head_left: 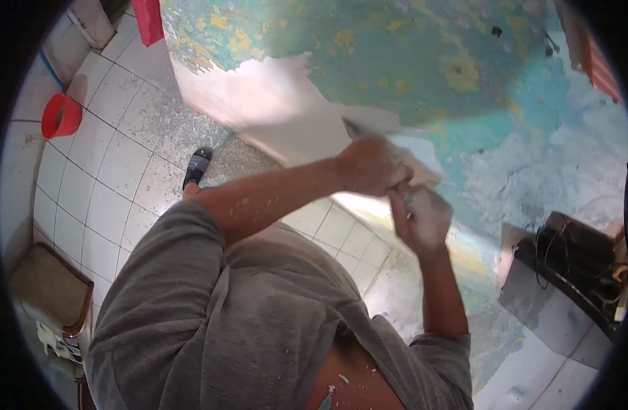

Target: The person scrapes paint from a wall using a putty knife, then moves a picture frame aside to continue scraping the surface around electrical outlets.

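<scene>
My left hand (372,165) is closed in a fist in front of the wall (369,61). A dark, flat blade tip, like that of a scraper (351,127), sticks out past its knuckles towards the wall. Just below and to the right, my right hand (427,217) is closed too, its fingers slightly blurred. A small grey bit shows between its thumb and fingers, in line with the scraper; the handle is mostly hidden. Green, blue and yellow paint covers much of the wall, and a bare whitish patch (266,96) lies left of my hands.
A red bucket (61,116) stands on the tiled floor (88,198) at the left. Pale flakes litter the floor near a sandalled foot (198,166). A brown-seated chair (54,287) is at lower left. Dark objects with cords (577,253) are at the right.
</scene>
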